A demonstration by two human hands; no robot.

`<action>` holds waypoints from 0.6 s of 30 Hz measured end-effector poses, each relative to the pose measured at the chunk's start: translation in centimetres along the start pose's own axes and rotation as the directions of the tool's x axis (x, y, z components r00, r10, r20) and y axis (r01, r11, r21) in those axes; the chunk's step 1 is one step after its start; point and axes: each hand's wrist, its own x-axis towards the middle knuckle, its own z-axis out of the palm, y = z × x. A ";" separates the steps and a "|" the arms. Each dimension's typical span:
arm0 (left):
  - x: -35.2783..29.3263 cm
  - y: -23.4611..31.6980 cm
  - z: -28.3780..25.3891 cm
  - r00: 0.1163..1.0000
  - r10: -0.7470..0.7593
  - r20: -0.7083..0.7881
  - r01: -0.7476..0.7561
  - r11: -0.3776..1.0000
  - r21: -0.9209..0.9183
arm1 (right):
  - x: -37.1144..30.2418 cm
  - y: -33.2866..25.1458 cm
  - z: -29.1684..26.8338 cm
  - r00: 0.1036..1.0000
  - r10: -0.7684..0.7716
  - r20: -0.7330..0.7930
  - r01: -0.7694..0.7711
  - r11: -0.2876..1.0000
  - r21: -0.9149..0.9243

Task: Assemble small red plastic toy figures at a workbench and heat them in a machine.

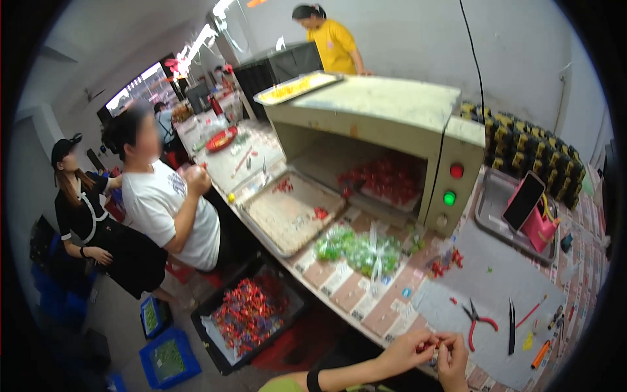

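Note:
Close together at the table's near edge, my left hand (403, 351) and my right hand (452, 363) both have their fingers pinched. A small dark-red piece (427, 345) shows between the fingertips, mostly hidden, and its kind is unclear. Just beyond my hands, red-handled pliers (473, 321) lie on a grey work sheet (503, 281). To their right are black tweezers (511, 330), a thin red stick (530, 312) and an orange-handled tool (540, 355). Small red pieces (445, 262) sit at the sheet's far left edge.
A large cream oven-like machine (366, 98) stands ahead, red pieces inside. Before it are a metal tray (294, 228) and a bag of green pieces (375, 253). A phone (524, 201) leans on a pink stand. A filled crate (251, 313) stands on the floor; people stand left.

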 end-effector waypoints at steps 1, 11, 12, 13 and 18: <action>0.0 -0.1 0.0 1.000 0.031 -0.003 -0.031 1.000 -0.005 | -0.1 -0.4 0.1 1.000 0.029 -0.006 -0.029 0.999 0.044; 0.5 0.9 -1.2 0.999 -0.001 -0.036 0.002 0.999 0.047 | 1.2 -1.1 0.6 1.000 -0.016 0.024 0.016 1.000 -0.012; 0.7 0.8 -1.1 0.999 0.002 -0.035 -0.001 0.999 0.037 | 1.3 -1.2 0.8 1.000 -0.007 0.004 0.007 1.000 0.018; 0.8 0.6 -1.1 0.999 0.005 -0.036 -0.004 1.000 0.029 | 1.3 -1.1 0.9 1.000 0.002 -0.016 -0.001 0.999 0.047; -0.1 0.9 -1.1 0.997 0.046 -0.060 -0.042 0.997 0.062 | 0.7 -0.6 1.0 0.998 -0.041 -0.050 0.041 0.999 0.005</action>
